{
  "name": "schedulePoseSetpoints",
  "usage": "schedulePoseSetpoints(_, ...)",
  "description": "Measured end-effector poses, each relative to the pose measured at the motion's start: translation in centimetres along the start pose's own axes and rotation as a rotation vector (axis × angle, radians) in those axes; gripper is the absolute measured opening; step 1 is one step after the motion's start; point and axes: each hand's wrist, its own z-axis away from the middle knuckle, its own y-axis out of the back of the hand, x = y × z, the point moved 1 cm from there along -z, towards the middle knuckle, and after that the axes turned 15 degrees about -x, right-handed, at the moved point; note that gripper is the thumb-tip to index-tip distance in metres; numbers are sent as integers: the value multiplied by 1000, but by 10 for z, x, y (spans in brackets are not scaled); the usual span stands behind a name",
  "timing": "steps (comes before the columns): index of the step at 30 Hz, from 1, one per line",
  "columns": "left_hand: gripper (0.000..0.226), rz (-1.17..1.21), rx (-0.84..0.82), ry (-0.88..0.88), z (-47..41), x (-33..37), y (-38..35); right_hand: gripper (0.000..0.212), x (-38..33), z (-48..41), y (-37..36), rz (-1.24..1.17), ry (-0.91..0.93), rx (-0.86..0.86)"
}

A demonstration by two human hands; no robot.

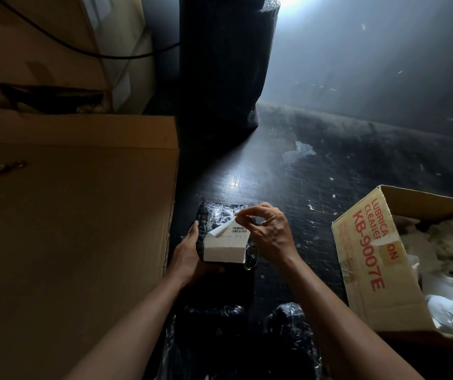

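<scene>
A small parcel wrapped in black bubble wrap (219, 215) lies on the dark floor in front of me. My left hand (189, 250) grips its left side and near edge. A white label (226, 249) with a barcode lies across the parcel's top, its far corner curled up. My right hand (267, 229) pinches that lifted corner between thumb and fingers. The parcel's underside is hidden.
A large closed cardboard box (69, 215) stands at the left. An open carton (367, 259) printed KB-9007E, holding white paper scraps, sits at the right. A tall black bubble-wrap roll (225, 64) stands behind. More black-wrapped parcels (285, 322) lie near my forearms.
</scene>
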Motion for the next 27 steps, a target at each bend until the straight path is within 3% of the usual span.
schedulePoseSetpoints(13,154,-6,20,8,3,3,-2,19,-2,14,-4,-146,11,38)
schedulePoseSetpoints(20,153,-95,21,33,2,1,-1,3,-24,22,7,-219,46,142)
schedulePoseSetpoints(27,148,-172,-3,11,7,9,1,7,-51,6,42,124,114,165)
